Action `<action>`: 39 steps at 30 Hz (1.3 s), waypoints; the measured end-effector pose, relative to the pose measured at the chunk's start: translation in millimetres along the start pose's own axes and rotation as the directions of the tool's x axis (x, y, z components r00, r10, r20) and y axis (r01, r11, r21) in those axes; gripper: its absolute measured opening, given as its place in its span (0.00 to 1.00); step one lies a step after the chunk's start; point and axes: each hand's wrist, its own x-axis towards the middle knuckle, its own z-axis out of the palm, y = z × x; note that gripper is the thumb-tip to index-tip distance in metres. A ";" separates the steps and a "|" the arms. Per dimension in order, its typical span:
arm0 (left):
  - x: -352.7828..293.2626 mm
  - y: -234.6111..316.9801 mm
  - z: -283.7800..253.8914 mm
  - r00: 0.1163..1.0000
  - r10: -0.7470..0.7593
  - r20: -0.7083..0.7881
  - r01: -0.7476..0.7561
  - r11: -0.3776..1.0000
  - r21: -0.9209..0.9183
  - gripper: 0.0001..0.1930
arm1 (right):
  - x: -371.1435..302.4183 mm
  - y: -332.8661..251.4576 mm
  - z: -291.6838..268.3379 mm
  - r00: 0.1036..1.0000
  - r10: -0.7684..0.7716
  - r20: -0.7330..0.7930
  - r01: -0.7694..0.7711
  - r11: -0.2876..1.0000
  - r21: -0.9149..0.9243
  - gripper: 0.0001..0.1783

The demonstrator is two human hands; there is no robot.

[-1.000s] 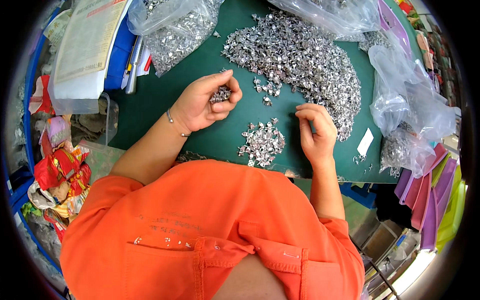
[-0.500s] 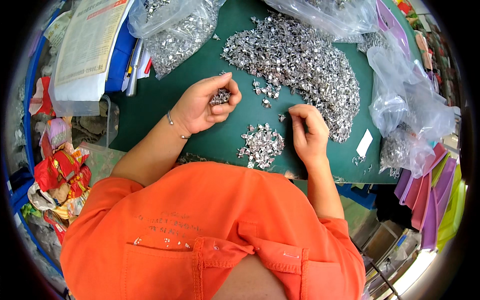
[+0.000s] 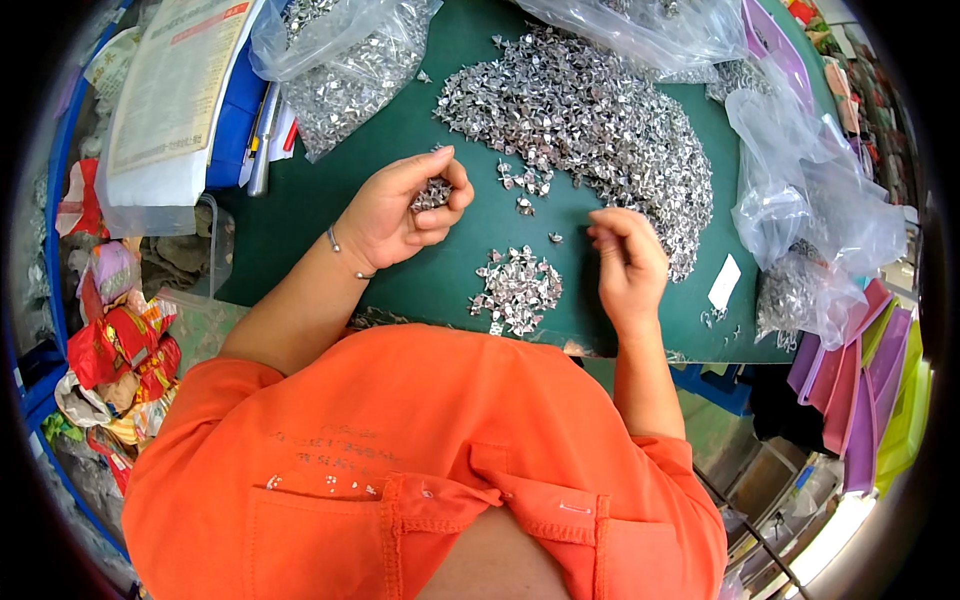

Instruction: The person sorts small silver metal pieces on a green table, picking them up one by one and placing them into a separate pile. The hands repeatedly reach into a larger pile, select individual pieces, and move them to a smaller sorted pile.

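Note:
My left hand [image 3: 400, 212] is cupped over the green table, its fingers curled around a cluster of small silvery metal clips [image 3: 432, 194]. To the right, my right hand [image 3: 632, 268] hovers with its fingers bent in toward the thumb; whatever may be between them is hidden. One single clip [image 3: 555, 238] lies on the table just left of the right fingertips. Between my hands and closer to me sits a small heap of clips [image 3: 517, 290]. Farther off spreads a large pile of the same clips [image 3: 600, 120], with a few loose ones [image 3: 526, 178] at its near edge.
A clear bag of metal parts [image 3: 355, 80] stands at the far left, beside a blue holder with papers [image 3: 170, 110]. More plastic bags [image 3: 800, 190] line the right side. A white slip [image 3: 724, 283] lies near the right. The table's near edge [image 3: 720, 358] runs before my body.
My right hand has drawn a little to the right, away from the single clip, which stays on the table. The left hand keeps its hold on the clips.

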 end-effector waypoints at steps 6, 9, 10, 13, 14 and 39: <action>0.4 1.0 3.6 1.000 0.002 -0.012 -0.001 1.000 0.021 0.20 | 4.6 -5.2 6.7 0.923 -0.296 0.246 0.328 0.940 -0.097 0.11; -1.5 0.4 3.1 1.000 -0.006 -0.029 0.006 1.000 0.007 0.19 | 1.4 -5.9 4.1 0.926 -0.168 0.337 0.161 0.986 0.047 0.11; -1.6 0.7 3.2 1.000 -0.001 -0.031 0.001 1.000 0.009 0.19 | 5.5 -10.8 0.2 0.909 -0.108 0.403 0.042 0.985 0.168 0.10; -0.8 1.0 4.5 0.999 -0.005 -0.035 0.006 1.000 0.026 0.19 | 18.8 -20.1 13.5 0.908 -0.294 0.297 0.287 0.955 0.068 0.10; -0.3 1.2 4.7 0.999 -0.002 -0.034 0.003 0.999 0.032 0.19 | 24.8 -23.7 21.9 0.899 -0.363 0.244 0.380 0.925 -0.023 0.10; -0.4 0.3 4.4 0.999 -0.001 -0.042 0.002 1.000 0.020 0.20 | 13.2 0.8 11.8 0.928 -0.303 0.216 0.340 0.926 -0.162 0.12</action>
